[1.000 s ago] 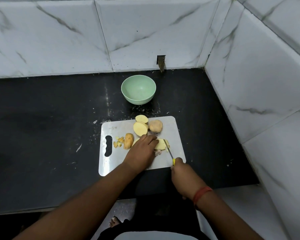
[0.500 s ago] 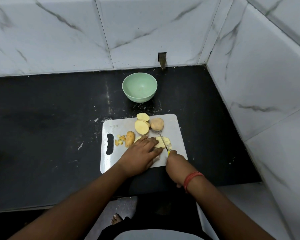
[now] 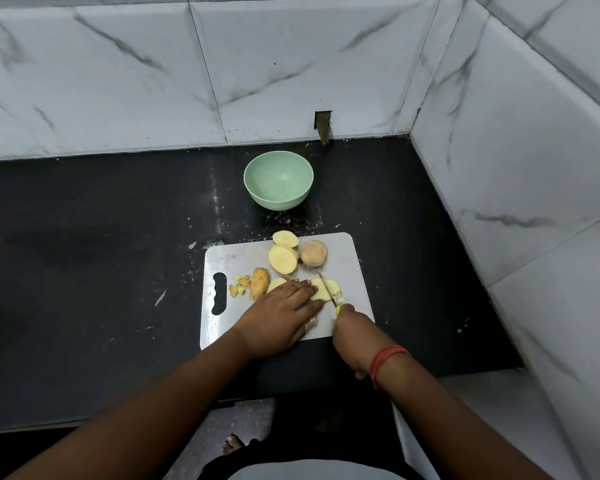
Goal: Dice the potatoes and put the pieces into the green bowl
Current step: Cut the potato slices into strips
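On a steel cutting board point(image 3: 347, 271) lie potato pieces. My left hand point(image 3: 278, 317) presses flat on a yellow potato slice point(image 3: 324, 289) near the board's middle. My right hand point(image 3: 357, 336) grips a small knife point(image 3: 328, 289) with a yellow handle; its blade rests across that slice. Farther back lie two cut slices point(image 3: 284, 258) and a round unpeeled piece point(image 3: 313, 252). A skin-on wedge point(image 3: 259, 283) and small diced bits point(image 3: 239, 285) sit to the left. The green bowl point(image 3: 278, 180) stands empty behind the board.
The board lies on a black counter point(image 3: 84, 254) in a corner of white marble tiles, with a wall close on the right point(image 3: 516, 168). The counter's front edge is just behind my wrists. A bare foot shows on the floor below.
My right hand and the knife have slid forward, so the blade now lies over the slice rather than at its right side. My left hand stays on the slice.
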Tool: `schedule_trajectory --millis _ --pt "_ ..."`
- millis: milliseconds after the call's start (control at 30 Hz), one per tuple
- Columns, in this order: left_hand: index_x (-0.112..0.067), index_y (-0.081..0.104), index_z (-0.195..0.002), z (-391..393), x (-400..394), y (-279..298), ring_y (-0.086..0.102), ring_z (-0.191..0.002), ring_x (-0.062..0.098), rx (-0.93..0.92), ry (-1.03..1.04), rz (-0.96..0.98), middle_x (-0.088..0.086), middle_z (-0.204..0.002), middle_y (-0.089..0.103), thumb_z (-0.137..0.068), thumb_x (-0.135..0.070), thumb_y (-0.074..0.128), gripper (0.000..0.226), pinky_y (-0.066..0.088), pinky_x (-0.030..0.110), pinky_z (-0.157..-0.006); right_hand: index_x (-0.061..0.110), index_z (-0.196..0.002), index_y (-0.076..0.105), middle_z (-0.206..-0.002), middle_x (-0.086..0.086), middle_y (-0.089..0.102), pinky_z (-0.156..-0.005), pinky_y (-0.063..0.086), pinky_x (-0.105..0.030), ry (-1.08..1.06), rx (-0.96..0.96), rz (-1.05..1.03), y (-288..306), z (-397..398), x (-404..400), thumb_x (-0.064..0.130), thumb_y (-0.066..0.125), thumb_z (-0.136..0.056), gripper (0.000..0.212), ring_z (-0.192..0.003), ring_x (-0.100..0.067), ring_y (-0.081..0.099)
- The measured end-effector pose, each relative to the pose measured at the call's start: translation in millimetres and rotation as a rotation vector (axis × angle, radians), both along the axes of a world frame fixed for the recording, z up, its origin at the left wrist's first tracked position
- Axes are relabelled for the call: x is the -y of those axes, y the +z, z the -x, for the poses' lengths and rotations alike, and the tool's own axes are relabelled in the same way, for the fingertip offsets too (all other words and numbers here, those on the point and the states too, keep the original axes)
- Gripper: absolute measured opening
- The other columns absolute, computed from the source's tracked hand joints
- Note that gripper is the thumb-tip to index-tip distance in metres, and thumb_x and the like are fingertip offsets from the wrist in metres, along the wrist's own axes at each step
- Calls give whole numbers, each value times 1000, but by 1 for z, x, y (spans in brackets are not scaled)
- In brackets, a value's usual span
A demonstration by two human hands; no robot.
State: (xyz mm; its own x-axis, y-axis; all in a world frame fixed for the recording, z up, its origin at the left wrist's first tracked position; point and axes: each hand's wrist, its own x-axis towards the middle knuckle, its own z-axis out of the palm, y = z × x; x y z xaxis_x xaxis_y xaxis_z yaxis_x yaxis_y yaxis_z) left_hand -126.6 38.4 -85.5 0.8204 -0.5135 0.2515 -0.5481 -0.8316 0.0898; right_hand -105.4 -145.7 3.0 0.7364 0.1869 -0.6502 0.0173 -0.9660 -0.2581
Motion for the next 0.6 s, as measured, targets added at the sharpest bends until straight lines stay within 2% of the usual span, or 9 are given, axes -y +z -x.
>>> schedule_trajectory --millis 200,367,433,500,600 --pt "-13 61 -135 2 0 -5 49 -135 31 -18 9 -9 14 -142 56 -106 -38 46 41 45 46 -109 2 -125 38 -117 -19 60 -78 53 -42 -3 7 1 0 0 -2 0 43 -93 33 -102 -33 64" --pt "-12 61 -137 5 3 -8 49 -135 32 15 22 -36 15 -143 56 -107 -38 46 43 42 45 -112 -1 -136 31 -125 -20 57 -71 50 -41 -29 -56 21 2 -3 -10 1 44 -94 43 -110 -35 62" --pt "-12 61 -138 6 5 -8 49 -136 32 16 35 -32 15 -143 56 -107 -38 46 44 42 45 -113 -2 -141 28 -128 -20 55 -83 51 -42 -5 -67 14 4 -3 -11 8 45 -97 48 -114 -34 59" --pt "-12 61 -138 6 7 -7 49 -135 31 23 51 -26 15 -143 57 -106 -38 46 44 42 43 -113 -2 -136 36 -123 -21 56 -89 50 -42 12 -6 -51 6 -1 -10 10 43 -97 41 -111 -36 59" --pt "-11 63 -136 8 10 -7 51 -134 31 36 59 -21 15 -141 58 -105 -37 48 43 41 42 -114 -1 -133 39 -121 -21 56 -86 49 -40 12 26 -82 8 3 -7 10 42 -98 37 -109 -36 59"
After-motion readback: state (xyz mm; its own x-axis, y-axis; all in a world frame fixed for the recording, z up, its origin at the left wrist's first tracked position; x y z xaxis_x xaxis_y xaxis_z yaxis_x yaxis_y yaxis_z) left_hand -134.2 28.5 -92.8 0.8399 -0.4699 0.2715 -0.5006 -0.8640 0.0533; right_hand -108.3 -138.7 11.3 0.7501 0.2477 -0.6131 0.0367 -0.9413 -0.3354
